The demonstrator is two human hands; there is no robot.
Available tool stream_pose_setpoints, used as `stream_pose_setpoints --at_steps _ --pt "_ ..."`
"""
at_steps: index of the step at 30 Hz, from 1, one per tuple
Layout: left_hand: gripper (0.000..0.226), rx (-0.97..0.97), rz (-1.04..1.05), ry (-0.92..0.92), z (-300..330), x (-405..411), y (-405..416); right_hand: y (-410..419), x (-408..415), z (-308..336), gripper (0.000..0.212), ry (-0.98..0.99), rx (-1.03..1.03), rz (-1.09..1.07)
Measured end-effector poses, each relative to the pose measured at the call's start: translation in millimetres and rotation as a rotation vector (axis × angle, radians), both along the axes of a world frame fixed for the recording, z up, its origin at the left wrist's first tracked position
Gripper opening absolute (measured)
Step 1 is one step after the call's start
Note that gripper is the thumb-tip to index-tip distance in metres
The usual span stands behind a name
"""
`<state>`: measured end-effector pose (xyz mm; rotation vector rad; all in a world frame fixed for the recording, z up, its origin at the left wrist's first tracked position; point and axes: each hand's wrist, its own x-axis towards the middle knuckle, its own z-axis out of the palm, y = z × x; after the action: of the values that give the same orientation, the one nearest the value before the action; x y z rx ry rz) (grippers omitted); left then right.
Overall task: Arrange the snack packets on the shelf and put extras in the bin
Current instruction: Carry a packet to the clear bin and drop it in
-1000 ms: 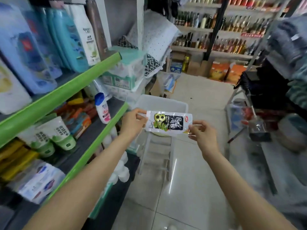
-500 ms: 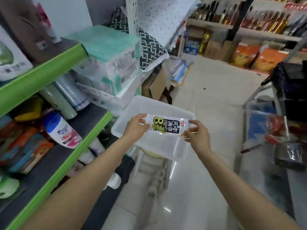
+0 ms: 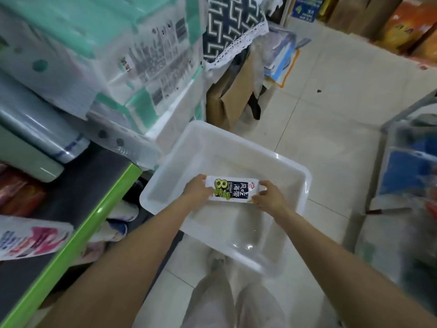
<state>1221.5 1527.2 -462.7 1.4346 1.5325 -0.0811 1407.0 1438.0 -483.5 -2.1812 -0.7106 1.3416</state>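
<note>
Both hands, the left hand [image 3: 198, 191] and right hand [image 3: 269, 197], pinch opposite ends of the snack packet [image 3: 233, 189] over the white bin [image 3: 238, 152], beside the green-edged shelf [image 3: 94, 209]

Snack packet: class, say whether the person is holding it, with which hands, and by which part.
Yes. The snack packet is held over the white bin by its two short ends: left hand on one, right hand on the other.
</note>
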Motion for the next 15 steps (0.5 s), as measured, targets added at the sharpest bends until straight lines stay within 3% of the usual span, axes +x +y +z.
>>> stream_pose_setpoints --at_steps 7,10,15 --pt "0.056 0.004 -0.021 0.04 -11.2 -0.6 -8.6 7.2 6.4 -7.2 0.052 -0.106 -0.076 0.189" --pt "0.046 0.078 -0.027 0.069 -5.9 -5.3 -14.4 7.4 5.4 3.6 0.054 -0.148 -0.066 0.275" --pt "0.031 0.254 -0.112 0.173 17.3 -10.5 -28.8 3.6 4.8 27.7 0.038 -0.208 -0.021 0.344"
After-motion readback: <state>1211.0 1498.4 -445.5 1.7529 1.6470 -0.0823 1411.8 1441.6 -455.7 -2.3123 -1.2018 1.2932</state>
